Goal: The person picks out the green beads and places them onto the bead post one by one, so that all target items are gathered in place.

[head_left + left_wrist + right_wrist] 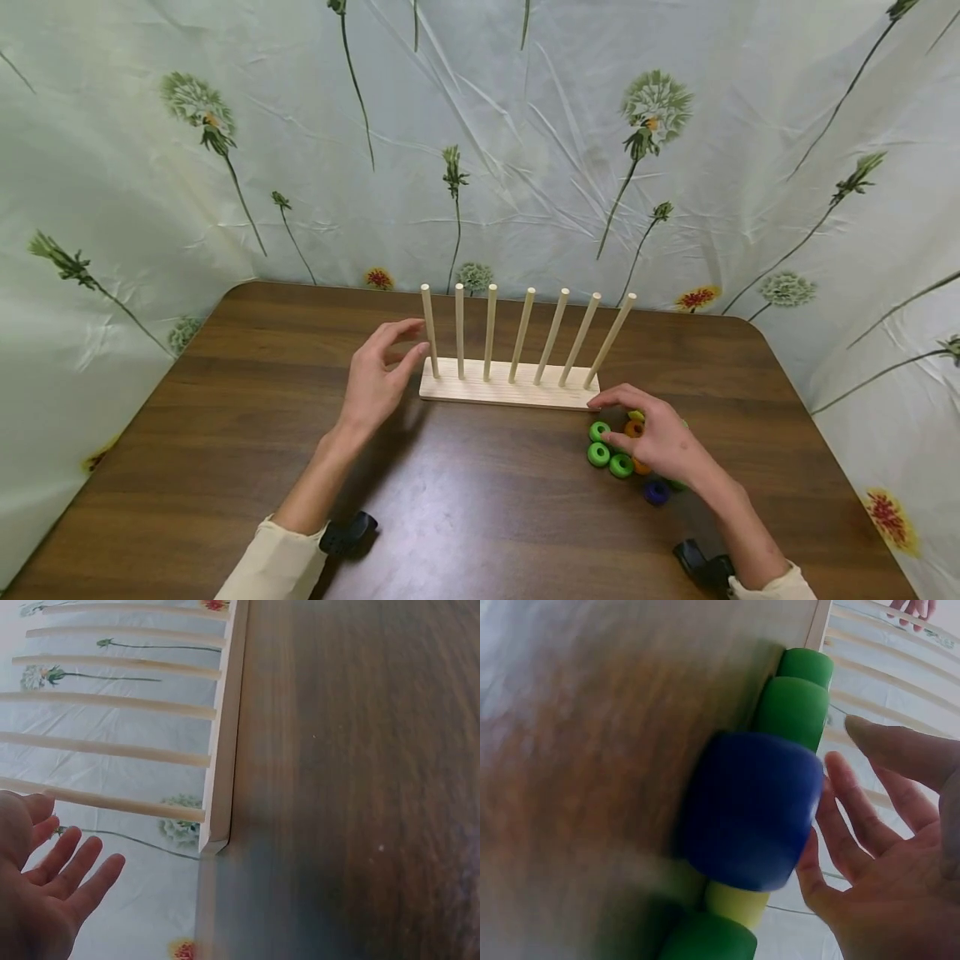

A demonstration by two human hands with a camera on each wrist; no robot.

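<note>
A pale wooden rack (510,392) with several upright pegs stands on the table. Beside its leftmost peg (430,333) is my left hand (378,375), fingers apart and holding nothing; whether it touches the peg I cannot tell. My right hand (660,437) hovers over a cluster of small rings near the rack's right end, thumb and fingers spread. Green rings (597,454) show left of it, an orange ring (634,428) under it, and a blue ring (656,492) below. In the right wrist view the blue ring (754,810) looms close, and the hand partly hides other rings in the head view.
The brown wooden table (487,500) reaches back to a flower-printed curtain (525,167). A dark wrist camera (348,533) sits on the left wrist and another dark device (703,567) on the right wrist.
</note>
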